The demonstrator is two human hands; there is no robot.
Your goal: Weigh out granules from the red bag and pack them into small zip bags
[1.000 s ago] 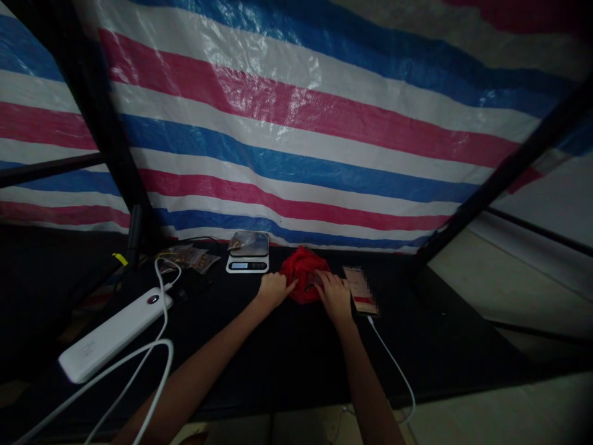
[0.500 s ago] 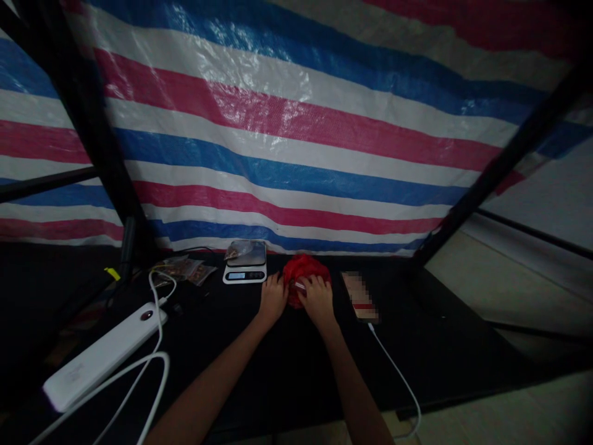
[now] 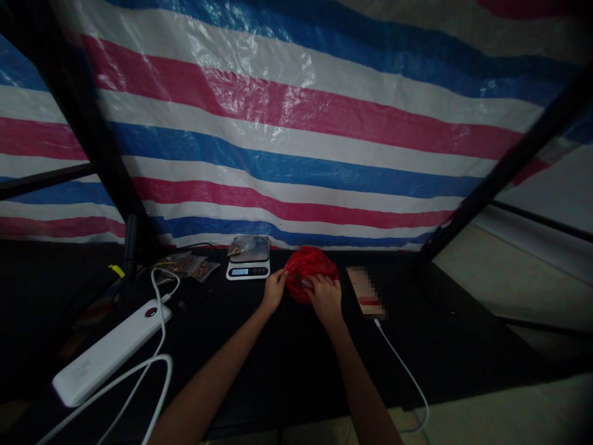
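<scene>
A crumpled red plastic bag (image 3: 315, 258) lies on the black table with its mouth spread, and dark, small contents show faintly inside. At the bag's left edge, my left hand (image 3: 275, 292) pinches the plastic between thumb and fingers. My right hand (image 3: 327, 299) rests over the front right of the bag, its fingers curled onto the plastic at the mouth; the fingertips are partly hidden. Just left of the bag stands a white digital scale (image 3: 249, 272) with a lit display. On its plate sits a small clear bag (image 3: 241, 246) with brownish pieces in it.
A phone (image 3: 365, 290) with a white cable (image 3: 407, 371) lies to the right. At the left are several clear bags of small brown parts (image 3: 197, 267), a white power bank (image 3: 109, 352) and looping white cables. Behind the black table (image 3: 287, 371) hangs a striped tarp (image 3: 296, 154) between dark posts.
The red bag's mouth is spread wider. My right hand has shifted slightly right on it, and the whitish item seen by its fingers is no longer visible. The whole view has shifted slightly.
</scene>
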